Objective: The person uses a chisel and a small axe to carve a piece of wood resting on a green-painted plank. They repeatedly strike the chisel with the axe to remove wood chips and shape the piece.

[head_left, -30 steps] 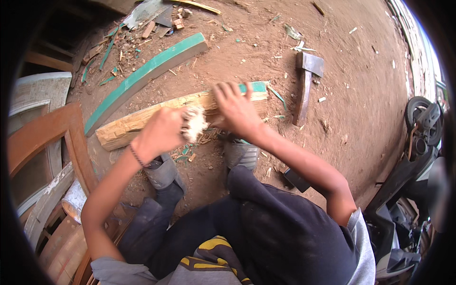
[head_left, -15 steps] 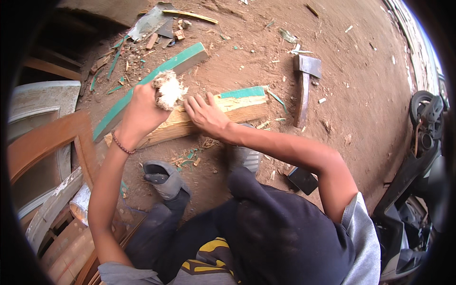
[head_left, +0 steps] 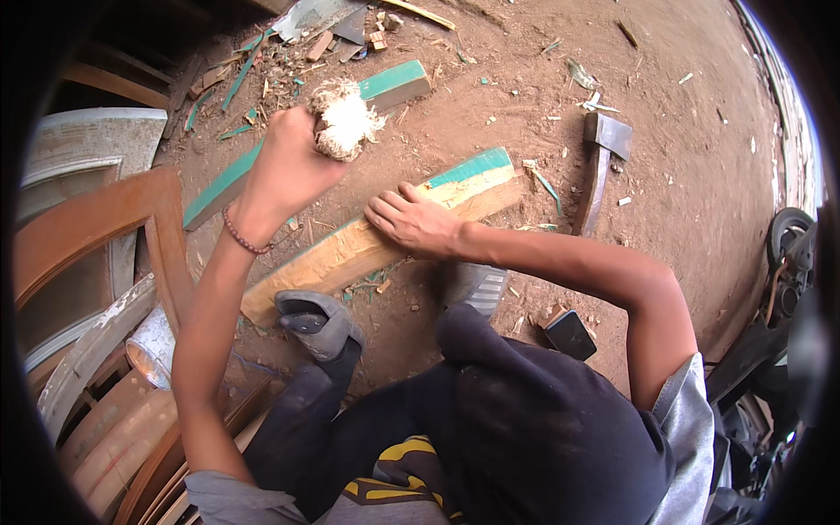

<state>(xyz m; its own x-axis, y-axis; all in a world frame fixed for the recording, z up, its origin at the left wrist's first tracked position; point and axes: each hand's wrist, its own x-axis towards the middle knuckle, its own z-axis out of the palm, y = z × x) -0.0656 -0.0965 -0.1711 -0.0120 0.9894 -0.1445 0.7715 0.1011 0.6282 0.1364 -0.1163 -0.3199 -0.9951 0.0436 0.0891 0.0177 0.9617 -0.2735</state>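
Note:
My left hand [head_left: 293, 162] is raised, its fingers closed round a wooden club [head_left: 344, 120] with a pale, frayed end. The rest of the club is hidden behind the hand. A thick wooden beam [head_left: 337, 258] lies slanted on the ground before me, its upper side roughly hewn to bare yellow wood with green paint left near the right end. My right hand [head_left: 418, 223] grips the beam near its middle, fingers over its far edge. Beyond it lies a second, green-painted curved beam [head_left: 398, 85], partly hidden by my left hand and the club.
An axe [head_left: 602, 166] lies on the dirt to the right. A phone [head_left: 570, 334] is near my knee. Wooden frames [head_left: 162, 236] and a paint-spattered can [head_left: 150, 350] stand at left. Wood scraps [head_left: 324, 44] litter the far left, and a motorcycle [head_left: 779, 289] is at far right.
The beam under my right hand has swung, its left end coming nearer to my foot and away from the green beam. My left hand has moved up and away from it with the club.

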